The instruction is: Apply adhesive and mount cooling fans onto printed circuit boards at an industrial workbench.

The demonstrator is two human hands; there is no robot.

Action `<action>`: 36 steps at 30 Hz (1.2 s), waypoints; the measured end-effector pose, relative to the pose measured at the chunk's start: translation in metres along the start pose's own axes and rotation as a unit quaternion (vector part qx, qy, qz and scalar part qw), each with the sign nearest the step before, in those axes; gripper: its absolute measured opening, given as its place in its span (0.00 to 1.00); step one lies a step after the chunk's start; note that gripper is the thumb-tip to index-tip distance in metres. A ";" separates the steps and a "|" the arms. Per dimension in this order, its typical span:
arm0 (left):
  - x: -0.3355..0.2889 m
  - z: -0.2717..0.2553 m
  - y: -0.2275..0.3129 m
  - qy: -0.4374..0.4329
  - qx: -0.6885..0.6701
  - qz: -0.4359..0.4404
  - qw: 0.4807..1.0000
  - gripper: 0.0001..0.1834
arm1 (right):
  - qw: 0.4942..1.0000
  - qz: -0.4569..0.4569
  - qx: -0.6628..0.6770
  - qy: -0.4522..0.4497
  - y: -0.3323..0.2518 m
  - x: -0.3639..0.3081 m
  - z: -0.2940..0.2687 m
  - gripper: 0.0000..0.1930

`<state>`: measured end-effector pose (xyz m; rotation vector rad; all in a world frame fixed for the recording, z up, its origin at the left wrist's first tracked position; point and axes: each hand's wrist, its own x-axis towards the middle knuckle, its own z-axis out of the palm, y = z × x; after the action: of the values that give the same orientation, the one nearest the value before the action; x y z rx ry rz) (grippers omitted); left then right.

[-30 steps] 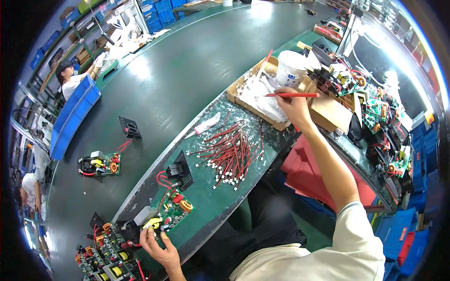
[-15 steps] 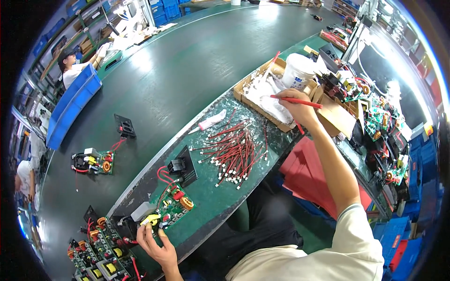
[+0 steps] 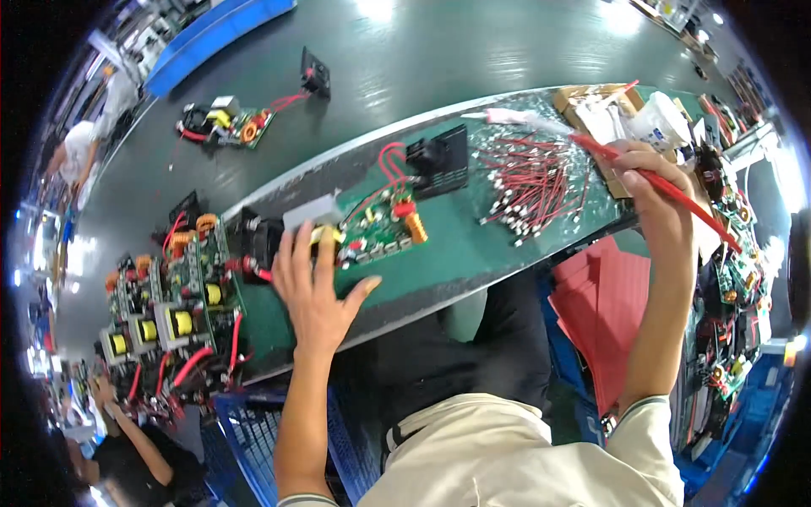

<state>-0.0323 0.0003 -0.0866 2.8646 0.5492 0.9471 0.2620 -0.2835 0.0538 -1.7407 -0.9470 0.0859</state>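
Observation:
My left hand (image 3: 311,296) lies with fingers spread on a green circuit board (image 3: 382,226), touching the grey metal plate and yellow part at its left end. Red wires join this board to a black panel with a socket (image 3: 438,160). My right hand (image 3: 650,179) is closed around a long red stick-like tool (image 3: 697,211). Its front end is blurred and points left, above a bundle of red wires with white connectors (image 3: 532,182). A white tube with a pink end (image 3: 507,117) lies just behind the wires.
Several circuit boards (image 3: 173,296) are crowded at the left. Another board (image 3: 226,122) lies on the far dark surface. At the right stand a cardboard box (image 3: 583,100) with white material and a white tub (image 3: 661,122). Red sheets (image 3: 604,313) lie below the bench edge.
My right hand has come away from the cardboard box with the red tool and now holds it near the wires. My left hand has spread flatter over the board. The view has turned.

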 end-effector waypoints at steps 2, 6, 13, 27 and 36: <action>0.002 -0.004 0.003 -0.048 0.007 -0.023 0.999 0.49 | 0.993 0.076 0.080 -0.052 -0.033 -0.010 0.046 0.10; -0.001 -0.003 -0.001 -0.032 -0.008 -0.029 0.999 0.55 | 0.986 0.050 0.042 -0.153 -0.057 -0.025 0.110 0.09; -0.006 -0.002 -0.004 -0.016 -0.005 -0.027 1.000 0.55 | 0.973 -0.082 -0.070 -0.203 -0.063 -0.030 0.151 0.06; -0.008 0.003 -0.005 0.021 -0.042 -0.031 0.998 0.54 | 0.983 -0.071 -0.045 -0.163 -0.058 -0.035 0.173 0.06; -0.009 0.004 -0.006 0.028 -0.051 -0.029 0.998 0.54 | 0.969 -0.151 -0.088 -0.177 -0.052 -0.034 0.192 0.07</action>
<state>-0.0382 0.0027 -0.0955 2.7243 0.5671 1.0170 0.1160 -0.1520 0.0076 -1.7528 -1.5126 0.1212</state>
